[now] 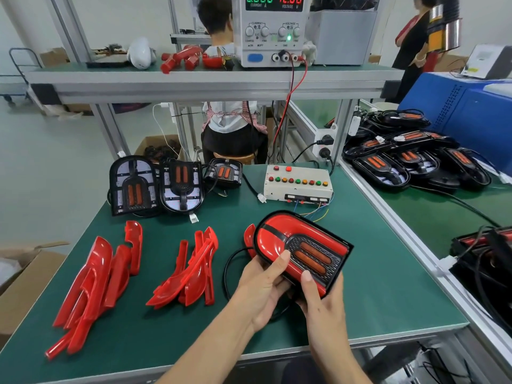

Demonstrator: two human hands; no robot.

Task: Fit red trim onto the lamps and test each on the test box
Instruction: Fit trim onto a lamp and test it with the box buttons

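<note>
Both hands hold a black lamp [302, 249] with red trim fitted on its face, lifted over the green mat. My left hand [264, 284] grips its near-left edge, thumb on the red trim. My right hand [322, 303] grips the near-right corner, thumb on the trim's lower arm. Its black cable [230, 261] loops on the mat beneath. The white test box [297, 184] with coloured buttons stands beyond the lamp. Two piles of loose red trim [94, 281] [191, 273] lie to the left. Untrimmed lamps [155, 187] lean at the back left.
A power supply [271, 29] on the upper shelf reads 12.00 volts, with red and black leads running down. Several lamps [410, 159] are stacked on the right-hand bench. A cardboard box [25, 284] sits at the left edge. One person sits behind the bench; another stands far right.
</note>
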